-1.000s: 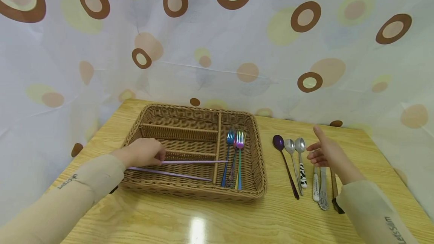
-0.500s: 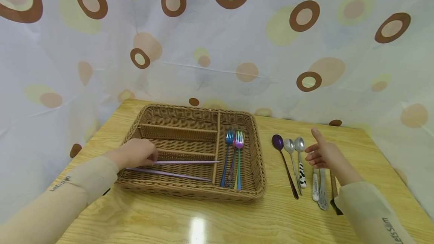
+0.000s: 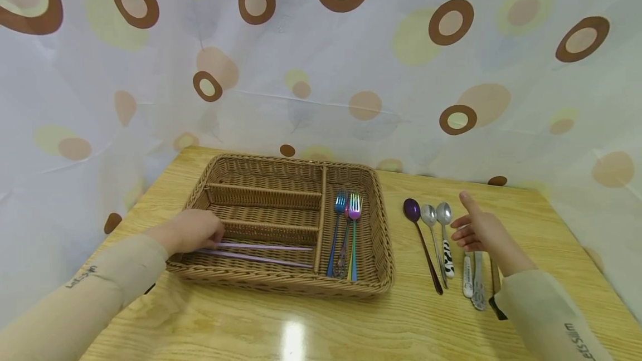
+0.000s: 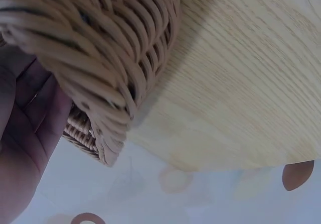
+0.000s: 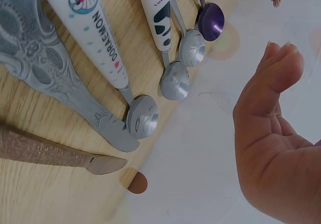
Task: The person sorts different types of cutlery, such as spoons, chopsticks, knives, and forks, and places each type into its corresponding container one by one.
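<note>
Our left grip (image 3: 194, 231), at the left end of the basket (image 3: 283, 287) near its front corner, has its fingers curled and looks clamped on the left end of the rear chopstick (image 3: 266, 247); since a second ago it has drawn that stick leftward, so the tip that overlay the divider (image 3: 321, 210) now sits short of it, inside the front compartment. Nearer the basket's front edge lies the front chopstick (image 3: 261, 259); we judge the pair all but laid in; our right grip (image 3: 489, 233), fingers loose and holding nothing, hangs by the silver knife (image 3: 478, 288) toward the bench's (image 3: 215, 322) right edge.
</note>
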Tool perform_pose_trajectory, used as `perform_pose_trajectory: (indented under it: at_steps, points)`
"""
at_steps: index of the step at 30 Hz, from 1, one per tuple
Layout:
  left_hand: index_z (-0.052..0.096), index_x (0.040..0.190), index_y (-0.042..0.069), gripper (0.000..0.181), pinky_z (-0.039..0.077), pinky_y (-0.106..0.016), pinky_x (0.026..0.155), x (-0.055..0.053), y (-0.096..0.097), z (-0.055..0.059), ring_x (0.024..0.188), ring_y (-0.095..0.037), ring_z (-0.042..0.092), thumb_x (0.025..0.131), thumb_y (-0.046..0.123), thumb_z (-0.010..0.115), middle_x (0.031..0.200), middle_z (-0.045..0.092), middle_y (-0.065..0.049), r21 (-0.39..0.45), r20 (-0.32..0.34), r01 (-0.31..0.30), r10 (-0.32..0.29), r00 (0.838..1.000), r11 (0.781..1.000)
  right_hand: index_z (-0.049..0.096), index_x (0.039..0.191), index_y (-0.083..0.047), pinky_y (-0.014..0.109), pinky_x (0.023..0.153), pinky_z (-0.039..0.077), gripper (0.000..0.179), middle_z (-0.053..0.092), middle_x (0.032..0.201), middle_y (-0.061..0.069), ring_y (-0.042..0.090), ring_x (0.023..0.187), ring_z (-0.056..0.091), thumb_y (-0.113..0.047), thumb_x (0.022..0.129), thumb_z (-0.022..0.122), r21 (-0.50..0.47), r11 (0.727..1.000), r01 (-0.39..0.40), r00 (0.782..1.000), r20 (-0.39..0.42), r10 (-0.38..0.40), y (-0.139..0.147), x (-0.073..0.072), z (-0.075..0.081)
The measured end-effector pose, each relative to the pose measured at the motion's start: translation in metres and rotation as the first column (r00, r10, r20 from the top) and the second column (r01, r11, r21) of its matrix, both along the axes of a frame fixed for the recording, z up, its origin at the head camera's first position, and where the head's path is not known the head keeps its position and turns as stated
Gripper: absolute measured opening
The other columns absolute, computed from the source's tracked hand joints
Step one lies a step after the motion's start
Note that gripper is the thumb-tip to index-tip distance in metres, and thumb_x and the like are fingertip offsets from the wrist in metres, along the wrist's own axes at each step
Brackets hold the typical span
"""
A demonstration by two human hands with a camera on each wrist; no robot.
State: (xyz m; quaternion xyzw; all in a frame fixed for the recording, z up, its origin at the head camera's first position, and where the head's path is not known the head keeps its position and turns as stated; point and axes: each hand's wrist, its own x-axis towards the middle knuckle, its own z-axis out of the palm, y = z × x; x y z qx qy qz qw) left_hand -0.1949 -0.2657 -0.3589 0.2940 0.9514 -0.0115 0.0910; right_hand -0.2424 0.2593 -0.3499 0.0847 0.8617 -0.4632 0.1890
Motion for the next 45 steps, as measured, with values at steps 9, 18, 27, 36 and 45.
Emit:
perform_pose_trajectory:
  at_steps: [9,18,27,36,45]
  points:
    - [0.059,0.062,0.016,0.023,0.039,-0.023,0.053,0.003,0.005,-0.006,0.054,-0.005,0.043,0.081,0.009,0.07,0.06,0.055,0.008,-0.056,0.026,-0.013,0.014,1.0,0.998,0.047,0.119,0.015,0.029,0.06,0.053,0.105,0.064,0.066,-0.003,0.01,0.059,0.061,-0.078,0.083,0.014,0.002,1.0,-0.008,1.0,-0.001,0.008,-0.002,-0.001,-0.001]
    - [0.052,0.056,0.015,0.032,0.036,-0.024,0.051,0.004,0.008,-0.006,0.051,-0.007,0.039,0.079,0.006,0.071,0.056,0.052,0.006,-0.106,-0.009,-0.036,0.035,0.999,0.994,0.049,0.119,0.017,0.027,0.06,0.054,0.069,0.064,0.072,0.001,0.008,0.06,0.061,-0.047,0.097,0.038,0.14,0.986,-0.086,0.996,-0.026,0.091,-0.006,-0.003,-0.009]
    - [0.058,0.061,0.016,0.026,0.044,-0.025,0.052,0.004,0.01,-0.004,0.051,-0.006,0.048,0.084,0.015,0.068,0.058,0.056,0.006,-0.069,-0.052,-0.04,0.036,0.998,0.997,0.061,0.098,0.012,0.023,0.055,0.051,0.025,0.065,0.068,0.003,0.006,0.057,0.058,-0.009,0.093,0.051,0.232,0.962,-0.146,0.981,-0.089,0.171,-0.025,-0.014,-0.022]
    - [0.053,0.062,0.019,0.028,0.035,-0.022,0.048,0.003,0.021,0.0,0.047,-0.003,0.038,0.088,0.016,0.063,0.054,0.046,0.009,0.029,-0.193,-0.016,0.021,0.981,0.999,0.051,0.057,-0.009,0.022,0.05,0.044,0.034,0.055,0.05,-0.001,0.006,0.045,0.048,-0.01,0.091,0.053,0.415,0.89,-0.19,0.96,-0.11,0.256,-0.045,-0.027,-0.038]
    - [0.048,0.057,0.019,0.034,0.033,-0.021,0.043,0.001,0.027,-0.002,0.043,-0.004,0.036,0.089,0.016,0.061,0.048,0.042,0.008,0.073,-0.299,-0.038,0.058,0.953,0.997,0.048,0.054,-0.008,0.023,0.045,0.039,0.036,0.042,0.043,-0.003,0.008,0.039,0.042,-0.012,0.088,0.058,0.562,0.812,-0.158,0.958,-0.113,0.264,-0.057,-0.027,-0.043]
